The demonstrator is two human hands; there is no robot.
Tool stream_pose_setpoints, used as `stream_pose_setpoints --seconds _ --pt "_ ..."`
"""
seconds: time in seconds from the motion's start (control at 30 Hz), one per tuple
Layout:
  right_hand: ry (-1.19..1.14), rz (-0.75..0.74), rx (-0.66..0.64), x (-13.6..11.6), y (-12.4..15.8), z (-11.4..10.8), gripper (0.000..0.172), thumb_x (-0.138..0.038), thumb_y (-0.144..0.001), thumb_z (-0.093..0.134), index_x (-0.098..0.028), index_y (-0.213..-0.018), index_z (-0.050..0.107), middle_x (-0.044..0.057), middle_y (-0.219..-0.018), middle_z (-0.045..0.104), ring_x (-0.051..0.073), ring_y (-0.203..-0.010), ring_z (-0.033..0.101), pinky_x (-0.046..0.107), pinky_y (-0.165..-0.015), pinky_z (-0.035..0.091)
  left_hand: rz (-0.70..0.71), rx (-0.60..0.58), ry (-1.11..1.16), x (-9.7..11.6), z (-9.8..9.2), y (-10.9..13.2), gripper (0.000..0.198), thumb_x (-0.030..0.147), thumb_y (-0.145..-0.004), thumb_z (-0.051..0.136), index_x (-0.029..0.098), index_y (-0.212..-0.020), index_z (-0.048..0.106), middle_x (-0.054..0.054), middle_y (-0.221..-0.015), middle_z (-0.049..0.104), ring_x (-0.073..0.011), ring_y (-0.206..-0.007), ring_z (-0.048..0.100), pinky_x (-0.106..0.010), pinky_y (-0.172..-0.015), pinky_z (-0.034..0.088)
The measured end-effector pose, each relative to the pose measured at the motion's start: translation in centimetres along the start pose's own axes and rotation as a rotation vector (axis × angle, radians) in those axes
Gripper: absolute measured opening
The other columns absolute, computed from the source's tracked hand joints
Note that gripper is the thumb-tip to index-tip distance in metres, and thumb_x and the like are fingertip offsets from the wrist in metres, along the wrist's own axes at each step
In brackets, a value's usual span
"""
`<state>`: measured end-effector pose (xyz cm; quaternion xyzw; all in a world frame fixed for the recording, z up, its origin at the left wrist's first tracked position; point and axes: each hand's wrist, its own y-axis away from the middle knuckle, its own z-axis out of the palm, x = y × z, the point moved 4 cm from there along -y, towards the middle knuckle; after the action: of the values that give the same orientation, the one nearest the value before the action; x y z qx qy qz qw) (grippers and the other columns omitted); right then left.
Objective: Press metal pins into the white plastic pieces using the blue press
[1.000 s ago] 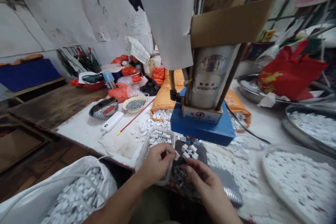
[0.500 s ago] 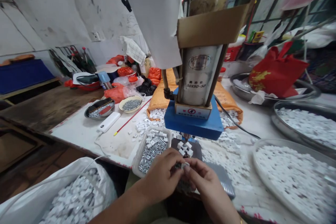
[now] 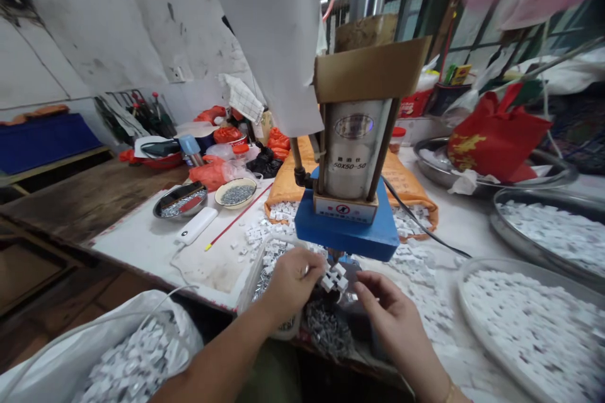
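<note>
My left hand (image 3: 293, 283) is closed in a pinch just left of a cluster of white plastic pieces (image 3: 334, 278) under the press (image 3: 352, 164). What its fingertips hold is too small and partly hidden to name. To the right of the cluster, my right hand (image 3: 397, 312) has its thumb and fingers apart, with nothing plainly held. A clear plastic tub (image 3: 246, 283) of metal pins and white pieces stands partly behind my left hand and wrist. Below the cluster lies a heap of grey metal pins (image 3: 328, 327).
A white sack (image 3: 186, 315) of white pieces stands at lower left. Round trays (image 3: 467, 327) of white pieces fill the right side. Metal bowls (image 3: 201, 208) of small parts, a red stick (image 3: 239, 217) and a white power bank (image 3: 198, 223) lie on the left tabletop.
My hands have moved apart from their joined position. The left has risen toward the white cluster, and the right has shifted right and opened. The pin heap below now shows.
</note>
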<state>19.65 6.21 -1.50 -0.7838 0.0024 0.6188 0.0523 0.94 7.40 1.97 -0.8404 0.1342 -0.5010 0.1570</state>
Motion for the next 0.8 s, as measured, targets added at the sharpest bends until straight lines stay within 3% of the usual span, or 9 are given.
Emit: stream_pose_setpoints --seconds 0.1,0.23,0.3,0.4,0.63,0.8 --pt "0.212 -0.170 0.022 -0.6 -0.4 0.1 0.032 -0.044 -0.078 0.057 -0.021 -0.097 0.066 0.009 -0.097 0.069 0.024 -0.085 0.064 0.038 -0.078 0.051 0.020 -0.075 -0.028 -0.6 1.0 -0.1 0.014 0.016 -0.080 0.059 0.021 -0.079 0.072 -0.003 -0.087 0.072 -0.0171 -0.085 0.064 -0.032 -0.084 0.049" --pt "0.402 -0.316 -0.058 -1.2 -1.0 2.0 0.041 -0.040 -0.073 0.062 -0.020 -0.108 0.062 0.012 -0.111 0.066 0.030 -0.105 0.059 0.044 -0.089 0.047 -0.083 -0.007 0.048 -0.8 1.1 0.0 0.012 0.018 -0.079 0.060 0.018 -0.081 0.071 -0.004 -0.085 0.072 -0.0174 -0.082 0.065 -0.031 -0.080 0.050" --pt "0.473 -0.311 -0.117 -0.7 -1.2 3.1 0.041 -0.038 -0.073 0.062 -0.018 -0.109 0.061 0.013 -0.111 0.066 0.030 -0.104 0.059 0.044 -0.088 0.048 -0.128 0.005 0.085 -0.6 1.2 -0.1 0.011 0.017 -0.079 0.060 0.018 -0.081 0.071 -0.003 -0.083 0.071 -0.0170 -0.080 0.065 -0.030 -0.078 0.051" --pt "0.543 -0.294 -0.116 0.1 -1.2 4.0 0.041 -0.033 -0.076 0.057 -0.015 -0.112 0.059 0.016 -0.109 0.067 0.030 -0.100 0.062 0.043 -0.085 0.049 -0.090 -0.035 0.090 -0.1 1.9 -0.2 0.011 0.016 -0.080 0.059 0.018 -0.079 0.071 -0.002 -0.083 0.070 -0.0162 -0.081 0.064 -0.028 -0.079 0.050" --pt "0.616 -0.320 -0.079 0.1 -0.6 3.9 0.041 -0.029 -0.075 0.056 -0.016 -0.113 0.057 0.015 -0.109 0.068 0.030 -0.097 0.064 0.044 -0.082 0.050 -0.019 0.013 0.047 -0.3 2.2 0.2 0.012 0.014 -0.080 0.059 0.018 -0.080 0.070 -0.003 -0.083 0.070 -0.0150 -0.081 0.064 -0.027 -0.078 0.050" --pt "0.621 -0.343 -0.062 0.4 -0.8 4.2 0.040 -0.026 -0.074 0.056 -0.017 -0.113 0.056 0.013 -0.106 0.068 0.029 -0.096 0.064 0.044 -0.082 0.050 0.111 0.035 -0.002 0.0 2.2 0.3 0.013 0.013 -0.081 0.059 0.017 -0.081 0.070 -0.004 -0.084 0.069 -0.0150 -0.081 0.064 -0.027 -0.078 0.051"
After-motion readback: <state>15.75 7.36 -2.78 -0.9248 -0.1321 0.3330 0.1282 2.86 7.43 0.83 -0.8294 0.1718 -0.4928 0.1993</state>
